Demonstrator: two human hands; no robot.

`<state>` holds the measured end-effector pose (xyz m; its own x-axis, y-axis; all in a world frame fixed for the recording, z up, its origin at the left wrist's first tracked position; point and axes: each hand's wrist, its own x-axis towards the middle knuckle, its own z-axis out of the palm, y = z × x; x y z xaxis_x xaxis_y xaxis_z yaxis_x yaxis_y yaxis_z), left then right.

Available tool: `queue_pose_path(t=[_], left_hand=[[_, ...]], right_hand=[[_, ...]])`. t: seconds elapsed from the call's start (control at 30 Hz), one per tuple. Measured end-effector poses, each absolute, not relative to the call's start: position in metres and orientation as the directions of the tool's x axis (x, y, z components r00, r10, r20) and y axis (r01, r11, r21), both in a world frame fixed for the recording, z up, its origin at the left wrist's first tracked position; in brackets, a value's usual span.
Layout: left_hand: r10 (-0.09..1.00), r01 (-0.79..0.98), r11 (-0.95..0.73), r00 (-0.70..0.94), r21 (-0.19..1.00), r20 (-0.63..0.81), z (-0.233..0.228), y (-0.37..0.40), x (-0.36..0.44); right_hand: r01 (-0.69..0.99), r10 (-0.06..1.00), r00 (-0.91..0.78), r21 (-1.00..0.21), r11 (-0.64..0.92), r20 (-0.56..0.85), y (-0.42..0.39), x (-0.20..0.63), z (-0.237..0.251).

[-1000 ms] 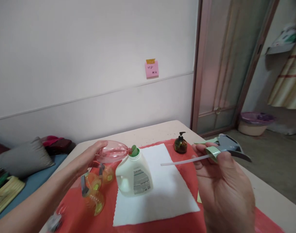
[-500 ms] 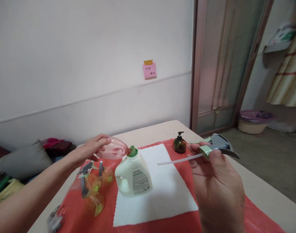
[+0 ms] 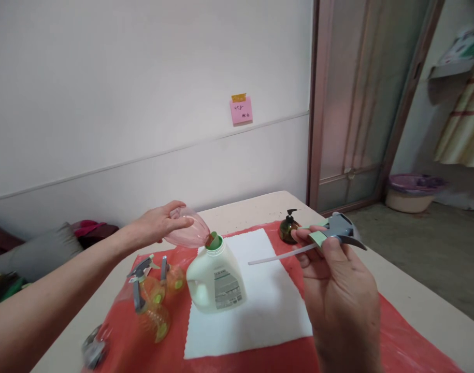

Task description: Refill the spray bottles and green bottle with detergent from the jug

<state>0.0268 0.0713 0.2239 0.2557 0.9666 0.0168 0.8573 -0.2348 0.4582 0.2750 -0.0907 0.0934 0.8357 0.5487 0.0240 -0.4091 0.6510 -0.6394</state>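
My left hand point(image 3: 169, 220) is curled over the base end of a clear pink bottle point(image 3: 192, 228), fingers spread along its wall; the bottle is tipped, neck down to the right, its mouth at the green spout point(image 3: 214, 239) in the neck of a pale green jug point(image 3: 217, 282). Mouth and spout overlap here, so can't tell if they touch. Right hand point(image 3: 335, 290): thumb and fingers pinched round a grey and green sprayer head point(image 3: 338, 228), its thin tube point(image 3: 277, 256) pointing left, clear of everything. Stage, my judgement: head is off, bottle is in the tilt, so roughly mid-pour; left undone, tilt not finished and head not on any bottle. No stream visible, so can't confirm flow. Containers: pink bottle looks see-through, any liquid level unclear; jug stands upright on a white cloth point(image 3: 268, 316), opaque, uncapped, fill hidden. Left of it, yellowish spray bottles point(image 3: 154, 318) stand grouped on the red sheet point(image 3: 275, 357), sprayers on, something yellow-green low inside, can't tell what. Dark pump bottle point(image 3: 287, 231) upright beyond the right hand, pump on, too dark to read contents. Grey item point(image 3: 94, 349) at lower left, blurred, can't identify.
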Motion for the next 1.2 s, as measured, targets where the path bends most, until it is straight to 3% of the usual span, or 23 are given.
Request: queue_pose_path(t=[0.43,1.03,1.2], left_hand=[[0.951,0.891,-0.309,0.289,0.334,0.109,0.227,0.059,0.034],[0.958,0.907,-0.279,0.286,0.316,0.026,0.222,0.058,0.024],[0.968,0.847,-0.238,0.249,0.475,0.042,0.198,0.057,0.001]], right_hand=[[-0.394,0.57,0.818,-0.643,0.656,0.081,-0.088,0.268,0.091],[-0.425,0.585,0.809,-0.638,0.642,0.05,-0.087,0.269,0.091],[-0.424,0.577,0.816,-0.638,0.642,0.039,-0.088,0.27,0.091]])
